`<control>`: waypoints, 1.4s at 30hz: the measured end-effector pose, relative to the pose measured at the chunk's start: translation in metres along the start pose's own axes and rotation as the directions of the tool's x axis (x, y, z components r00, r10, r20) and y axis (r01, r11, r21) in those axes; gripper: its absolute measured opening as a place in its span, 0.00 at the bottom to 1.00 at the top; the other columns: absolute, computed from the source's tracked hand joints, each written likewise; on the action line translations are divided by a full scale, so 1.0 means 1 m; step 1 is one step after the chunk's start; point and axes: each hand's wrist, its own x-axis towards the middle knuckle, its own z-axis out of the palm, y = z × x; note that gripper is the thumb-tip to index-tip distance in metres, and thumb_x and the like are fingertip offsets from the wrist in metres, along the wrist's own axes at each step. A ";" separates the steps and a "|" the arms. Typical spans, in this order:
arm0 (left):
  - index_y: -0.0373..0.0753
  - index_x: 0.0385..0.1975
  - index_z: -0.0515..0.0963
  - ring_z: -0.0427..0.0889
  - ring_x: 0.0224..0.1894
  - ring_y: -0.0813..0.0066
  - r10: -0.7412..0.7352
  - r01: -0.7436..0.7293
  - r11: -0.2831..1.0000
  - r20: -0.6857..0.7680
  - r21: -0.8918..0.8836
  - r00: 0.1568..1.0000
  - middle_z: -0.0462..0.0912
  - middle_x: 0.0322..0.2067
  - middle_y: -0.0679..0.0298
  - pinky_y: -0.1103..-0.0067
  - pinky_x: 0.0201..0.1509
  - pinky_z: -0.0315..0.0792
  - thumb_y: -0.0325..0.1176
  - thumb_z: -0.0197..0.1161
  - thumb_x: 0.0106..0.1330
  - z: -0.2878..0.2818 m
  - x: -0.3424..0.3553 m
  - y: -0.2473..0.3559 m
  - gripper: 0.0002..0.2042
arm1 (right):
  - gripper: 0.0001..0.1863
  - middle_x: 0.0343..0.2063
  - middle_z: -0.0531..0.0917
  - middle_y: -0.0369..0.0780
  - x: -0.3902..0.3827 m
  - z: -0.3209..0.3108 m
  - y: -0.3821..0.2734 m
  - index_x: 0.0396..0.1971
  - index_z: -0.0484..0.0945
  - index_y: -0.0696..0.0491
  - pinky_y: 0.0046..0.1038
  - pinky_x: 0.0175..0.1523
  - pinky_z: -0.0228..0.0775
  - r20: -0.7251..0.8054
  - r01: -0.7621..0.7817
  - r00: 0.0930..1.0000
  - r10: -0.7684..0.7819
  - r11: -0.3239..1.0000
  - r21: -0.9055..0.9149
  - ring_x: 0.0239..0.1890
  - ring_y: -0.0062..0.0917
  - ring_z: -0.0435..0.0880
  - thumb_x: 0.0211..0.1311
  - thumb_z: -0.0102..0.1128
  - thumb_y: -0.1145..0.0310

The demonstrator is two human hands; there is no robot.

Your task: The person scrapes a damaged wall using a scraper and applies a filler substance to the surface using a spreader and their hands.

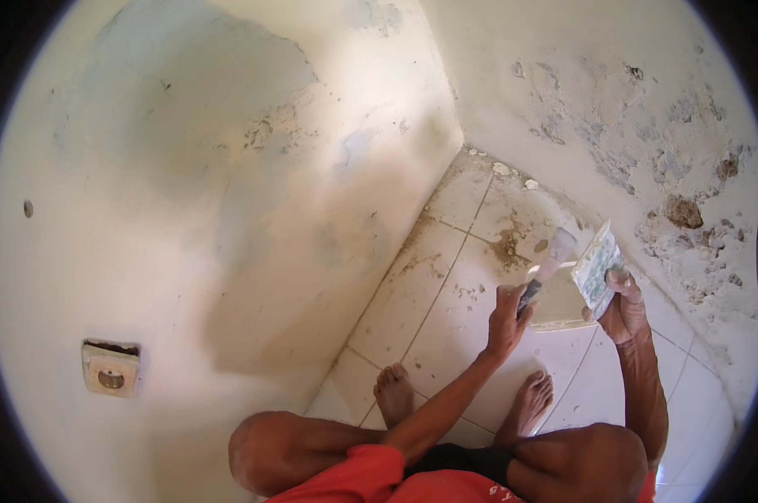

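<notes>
My left hand (506, 325) is closed around the dark handle of a putty knife (555, 251). Its broad blade, coated in pale material, points up and away, close to the board's left edge. In my right hand (623, 308) is a small flat rectangular board (597, 267), gripped at its near end and tilted on edge. White and greenish smears cover the board's face. Just below the two tools, a pale beige rectangular container or slab (555, 308) sits on the floor; the tools and hands partly cover it, so its inside cannot be made out.
A wall with flaking, pitted plaster (685, 211) rises at the right. On the left wall (261, 251) are patched areas and a loose socket (111, 369). Crumbs and brown dirt (506, 245) lie on white floor tiles near the corner. My bare feet (525, 404) stand close by.
</notes>
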 end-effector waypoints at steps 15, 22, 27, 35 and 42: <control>0.40 0.46 0.73 0.81 0.36 0.55 -0.057 -0.146 0.928 0.518 0.343 0.854 0.73 0.42 0.55 0.67 0.37 0.78 0.29 0.66 0.56 -0.034 0.018 0.020 0.17 | 0.31 0.51 0.79 0.50 0.027 0.134 -0.065 0.65 0.58 0.51 0.51 0.27 0.83 0.201 -0.105 0.967 0.154 0.966 -0.236 0.38 0.46 0.86 0.73 0.35 0.45; 0.40 0.53 0.71 0.81 0.41 0.48 -0.174 -0.118 0.907 0.616 0.403 0.768 0.72 0.48 0.47 0.63 0.45 0.77 0.41 0.64 0.61 -0.038 0.029 0.058 0.22 | 0.32 0.57 0.73 0.52 0.120 0.158 -0.055 0.64 0.59 0.59 0.42 0.50 0.78 0.398 0.041 0.914 0.076 0.959 -0.279 0.52 0.41 0.80 0.73 0.27 0.50; 0.36 0.61 0.67 0.77 0.52 0.45 -0.314 -0.047 0.835 0.543 0.549 0.779 0.69 0.58 0.44 0.61 0.57 0.71 0.48 0.60 0.65 -0.100 0.043 0.044 0.29 | 0.36 0.58 0.72 0.52 0.200 0.157 0.040 0.65 0.59 0.59 0.39 0.57 0.73 0.413 0.047 0.911 -0.006 0.995 -0.088 0.56 0.39 0.77 0.66 0.46 0.49; 0.33 0.56 0.72 0.73 0.58 0.50 -0.355 0.005 0.716 0.358 0.698 0.864 0.75 0.55 0.47 0.68 0.62 0.66 0.42 0.62 0.65 -0.253 0.055 0.188 0.24 | 0.38 0.60 0.69 0.50 0.226 0.139 0.153 0.70 0.54 0.56 0.34 0.67 0.58 0.242 0.543 0.835 -0.495 0.811 -0.218 0.64 0.35 0.66 0.68 0.54 0.52; 0.36 0.57 0.72 0.74 0.59 0.57 -0.561 0.002 0.616 0.437 0.788 0.703 0.77 0.55 0.53 0.71 0.61 0.67 0.34 0.64 0.63 -0.360 0.043 0.284 0.22 | 0.35 0.66 0.58 0.49 0.265 0.158 0.197 0.71 0.54 0.55 0.34 0.68 0.57 0.171 0.610 0.781 -0.601 0.674 -0.416 0.67 0.37 0.60 0.70 0.52 0.54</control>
